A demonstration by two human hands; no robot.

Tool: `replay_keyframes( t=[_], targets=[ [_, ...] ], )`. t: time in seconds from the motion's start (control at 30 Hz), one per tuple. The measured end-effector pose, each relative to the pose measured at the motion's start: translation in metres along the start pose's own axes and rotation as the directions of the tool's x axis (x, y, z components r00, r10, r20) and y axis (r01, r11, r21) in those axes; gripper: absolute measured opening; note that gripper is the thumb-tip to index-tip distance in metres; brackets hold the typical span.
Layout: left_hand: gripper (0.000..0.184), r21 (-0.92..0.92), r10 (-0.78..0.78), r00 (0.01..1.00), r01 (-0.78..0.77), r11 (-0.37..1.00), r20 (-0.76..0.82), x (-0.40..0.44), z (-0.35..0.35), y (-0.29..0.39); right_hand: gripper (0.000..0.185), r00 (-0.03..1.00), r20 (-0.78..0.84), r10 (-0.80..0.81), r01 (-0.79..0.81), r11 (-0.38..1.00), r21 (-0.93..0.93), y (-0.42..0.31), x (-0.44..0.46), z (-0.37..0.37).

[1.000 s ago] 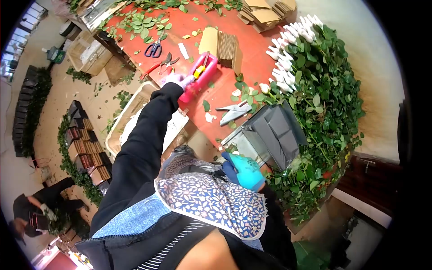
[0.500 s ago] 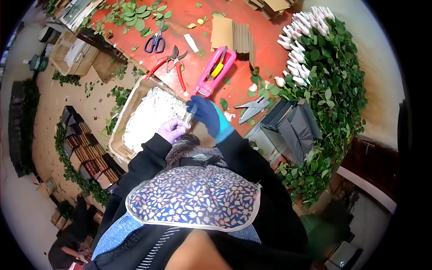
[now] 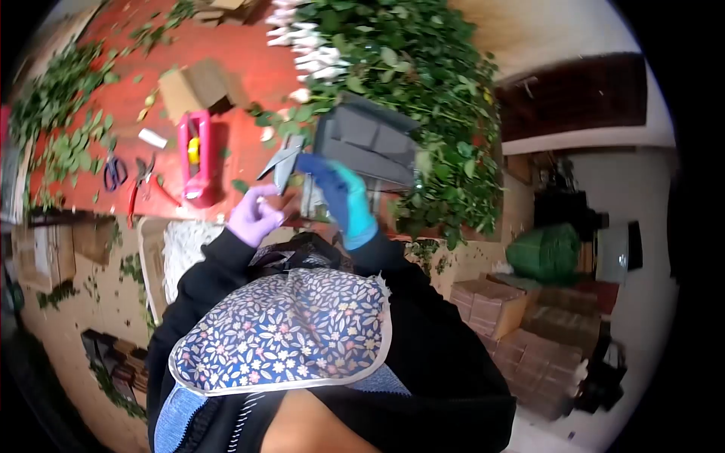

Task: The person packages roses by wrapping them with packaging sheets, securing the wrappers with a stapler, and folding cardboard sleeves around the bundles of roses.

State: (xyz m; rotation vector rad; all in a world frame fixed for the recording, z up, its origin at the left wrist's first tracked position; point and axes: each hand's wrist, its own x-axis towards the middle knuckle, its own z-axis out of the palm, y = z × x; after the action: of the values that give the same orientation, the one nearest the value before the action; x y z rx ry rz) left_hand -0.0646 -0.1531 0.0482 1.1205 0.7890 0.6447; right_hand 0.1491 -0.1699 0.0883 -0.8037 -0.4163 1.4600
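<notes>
My left hand, in a light purple glove, is raised over the table's front edge, with fingers loosely curled and a gap between thumb and fingertips. I can make out nothing in it. My right hand, in a blue and turquoise glove, has its fingers stretched out and slightly blurred. Its fingertips are beside a grey plier-like metal tool lying on the red table; whether they touch it I cannot tell. Just behind the right hand stands a dark grey box-like holder.
On the red table lie a pink tape dispenser, red-handled pruning shears, scissors and cardboard pieces. White-wrapped roses with leafy stems are piled at the right. A basket of white strips stands below left.
The view has swung to the right. Both hands have left the basket's side and moved apart, the right one towards the plier-like tool. The small strip between the fingers no longer shows.
</notes>
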Motion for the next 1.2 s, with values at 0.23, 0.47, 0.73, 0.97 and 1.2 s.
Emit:
replay_keyframes(
  t=[0.23,0.47,0.73,0.97,1.2],
  targets=[
    [0.040,0.727,-0.019,1.000,-0.003,0.686,0.022,0.178,0.123,0.052,0.020,0.820,0.011,-0.572,0.366,0.510,-0.778,-0.103,0.053,-0.141],
    [0.043,0.993,-0.203,0.978,-0.019,0.116,0.042,0.203,0.137,0.063,0.030,0.858,0.100,-0.504,-0.025,-0.235,-0.972,-0.134,0.057,-0.155],
    [0.048,0.990,0.006,0.990,-0.139,0.010,0.139,0.160,0.141,0.118,0.023,0.998,-0.005,-0.068,0.053,0.812,-0.582,-0.154,-0.054,-0.184],
    [0.056,0.772,0.230,0.919,-0.395,0.499,0.322,0.158,0.132,0.095,0.053,0.918,0.255,-0.304,0.277,0.032,-0.960,-0.033,-0.097,-0.289],
    [0.058,0.087,-0.098,0.994,0.102,0.991,-0.056,0.175,0.076,-0.006,0.055,0.844,-0.257,-0.470,0.172,0.693,-0.701,0.012,-0.051,-0.306]
  ],
)
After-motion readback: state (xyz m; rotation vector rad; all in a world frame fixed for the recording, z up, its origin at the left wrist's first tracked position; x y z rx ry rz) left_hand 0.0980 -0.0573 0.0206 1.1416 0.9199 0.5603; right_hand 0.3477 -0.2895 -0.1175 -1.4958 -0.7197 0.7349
